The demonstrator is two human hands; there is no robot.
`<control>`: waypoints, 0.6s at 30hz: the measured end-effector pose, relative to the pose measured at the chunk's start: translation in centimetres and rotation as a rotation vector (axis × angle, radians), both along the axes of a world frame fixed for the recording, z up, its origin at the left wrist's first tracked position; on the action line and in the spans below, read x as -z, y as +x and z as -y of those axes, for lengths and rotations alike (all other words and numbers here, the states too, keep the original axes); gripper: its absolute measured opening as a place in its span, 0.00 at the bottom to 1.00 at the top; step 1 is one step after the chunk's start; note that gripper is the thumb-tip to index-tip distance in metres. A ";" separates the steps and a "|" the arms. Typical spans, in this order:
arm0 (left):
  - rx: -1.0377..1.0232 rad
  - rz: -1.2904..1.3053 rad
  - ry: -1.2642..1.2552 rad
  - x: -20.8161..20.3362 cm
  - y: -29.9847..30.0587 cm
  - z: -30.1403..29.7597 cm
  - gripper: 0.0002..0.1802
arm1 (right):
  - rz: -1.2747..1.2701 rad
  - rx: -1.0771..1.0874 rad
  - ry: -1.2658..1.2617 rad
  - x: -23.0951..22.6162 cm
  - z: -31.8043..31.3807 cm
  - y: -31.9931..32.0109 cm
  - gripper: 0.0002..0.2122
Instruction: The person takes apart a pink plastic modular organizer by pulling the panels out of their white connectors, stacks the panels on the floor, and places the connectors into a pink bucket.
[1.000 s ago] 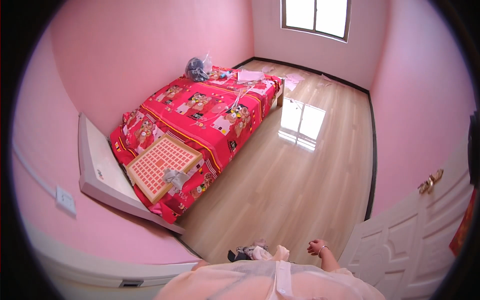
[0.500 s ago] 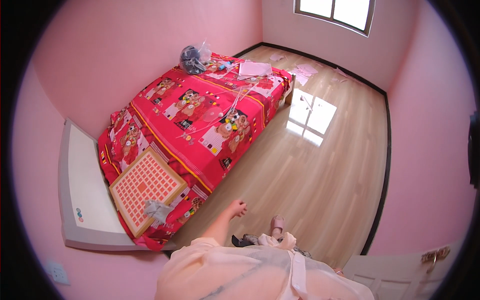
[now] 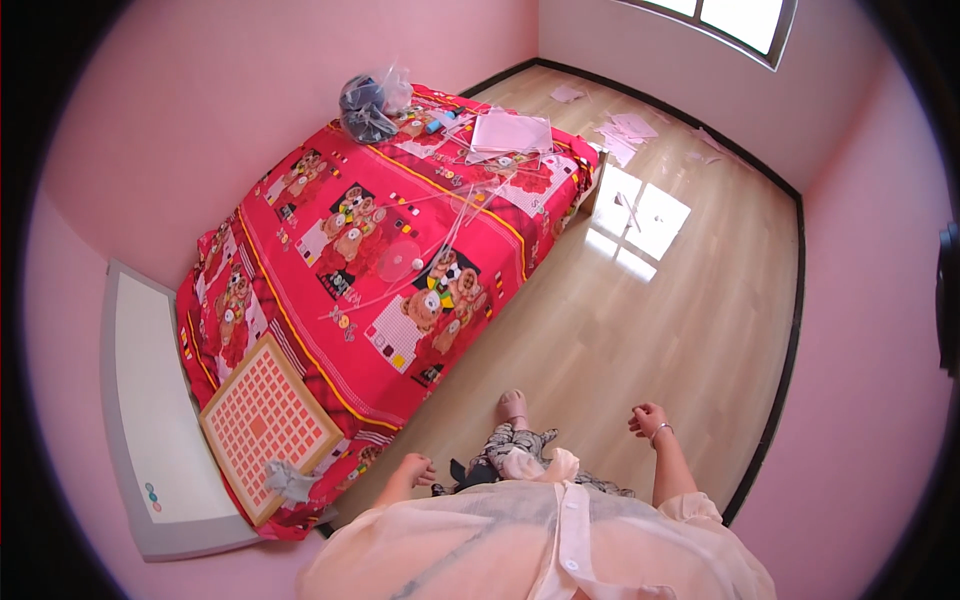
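Observation:
My left hand [image 3: 418, 469] hangs low beside the near end of the bed, touching nothing, its fingers loosely bent and a little apart. On the other side, my right hand [image 3: 647, 421] is over the wooden floor [image 3: 590, 340], open with bent fingers and nothing visible in it; a bracelet [image 3: 660, 430] circles that wrist. The nearest thing to my left is the bed [image 3: 330, 300] under a red bear-print cover. A wood-framed board [image 3: 262, 428] with a red-and-white grid lies on its near corner, with a crumpled grey cloth [image 3: 288, 482] on the board's edge.
A whiteboard [image 3: 165, 400] with a grey frame leans at the bed's near left. Farther up the bed are a clear bag with something dark [image 3: 366, 112], pink sheets [image 3: 511, 134] and thin clear strips [image 3: 455, 225]. Paper pieces [image 3: 628, 130] litter the far floor. Walls stand left and right.
My right hand has come into view at the right. My left hand has drawn back toward my body. A pink-slippered foot shows farther forward, and the bed has shifted left in view.

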State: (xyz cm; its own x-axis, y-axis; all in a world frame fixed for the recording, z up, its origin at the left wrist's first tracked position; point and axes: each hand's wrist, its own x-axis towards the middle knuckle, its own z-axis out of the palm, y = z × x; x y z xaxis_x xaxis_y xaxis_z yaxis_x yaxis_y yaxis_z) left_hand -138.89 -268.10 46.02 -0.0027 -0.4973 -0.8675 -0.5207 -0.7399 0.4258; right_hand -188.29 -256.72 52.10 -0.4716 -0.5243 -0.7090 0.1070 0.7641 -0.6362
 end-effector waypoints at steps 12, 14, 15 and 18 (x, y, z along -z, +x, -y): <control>-0.060 -0.144 -0.164 -4.0 -10.0 22.3 0.13 | 0.096 -0.018 0.303 3.2 12.7 -6.9 0.10; -0.051 -0.174 -0.204 -4.5 -10.3 24.3 0.13 | 0.116 -0.012 0.316 3.2 15.4 -7.8 0.10; -0.114 -0.190 -0.211 -4.4 -10.3 24.9 0.13 | 0.111 -0.038 0.325 3.4 17.1 -8.3 0.10; -0.313 -0.184 -0.152 -2.7 -10.5 25.1 0.11 | 0.106 -0.103 0.336 3.4 21.9 -10.2 0.10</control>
State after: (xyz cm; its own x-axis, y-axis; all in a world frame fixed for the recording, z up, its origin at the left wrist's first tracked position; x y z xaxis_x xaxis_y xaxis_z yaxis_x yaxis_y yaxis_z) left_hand -149.35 -293.25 48.68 0.0210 -0.6217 -0.7830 -0.1848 -0.7720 0.6081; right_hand -198.45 -278.63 48.67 -0.3433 -0.2948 -0.8918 0.0702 0.9387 -0.3374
